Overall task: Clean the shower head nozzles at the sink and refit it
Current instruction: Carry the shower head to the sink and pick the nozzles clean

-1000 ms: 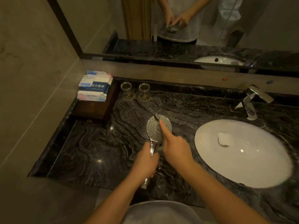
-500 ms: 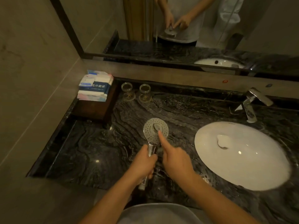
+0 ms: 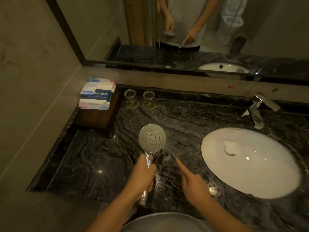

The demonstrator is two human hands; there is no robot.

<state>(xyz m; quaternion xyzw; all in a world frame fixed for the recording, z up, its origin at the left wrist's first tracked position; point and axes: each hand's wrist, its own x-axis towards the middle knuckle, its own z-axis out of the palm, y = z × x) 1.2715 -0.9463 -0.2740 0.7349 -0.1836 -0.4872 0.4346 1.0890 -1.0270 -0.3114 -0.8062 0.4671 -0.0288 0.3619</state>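
1. Shower head is the target, but going largest first: dark marble counter fills the middle of the frame. It looks wet near the hands, probably from rinsing.
2. White oval sink sits at right of frame, with the faucet behind it at upper right. The work is held left of the basin, over the counter, not over the bowl.
3. Mirror along the top reflects the person holding the same item.
4. Wooden tray at upper left carries stacked toiletry packs; two small glass dishes sit just beside it. All are well apart from the work.
5. The shower head is at centre frame, nozzle face turned up toward the camera, likely so the nozzles can be checked and rubbed.
6. Left hand has its fingers wrapped round the chrome handle below the face and carries it clear of the counter.
7. Right hand is just right of the handle, index finger out and pointing forward, not touching the face. A blurred pale bit shows at the fingertip; whether anything is pinched cannot be told.
8. Judgement: nozzle rubbing is mid-way, refit not yet done.
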